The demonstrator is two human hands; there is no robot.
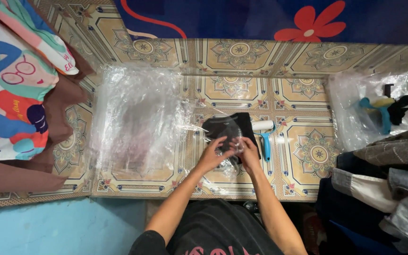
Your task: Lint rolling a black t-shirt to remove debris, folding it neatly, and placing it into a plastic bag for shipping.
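Note:
My left hand (213, 154) and my right hand (248, 151) meet over the patterned floor, both pinching the open end of a clear plastic bag (223, 134). A folded black garment (232, 123) lies partly inside that bag, just beyond my fingers. A blue-handled lint roller (264, 134) with a white roll rests on the tiles right of the garment, close to my right hand.
A stack of clear plastic bags (138, 120) lies to the left. Folded colourful printed clothes (12, 89) pile at far left. At right sit a clear bag holding blue and black items (378, 111) and a heap of dark and grey garments (388, 179).

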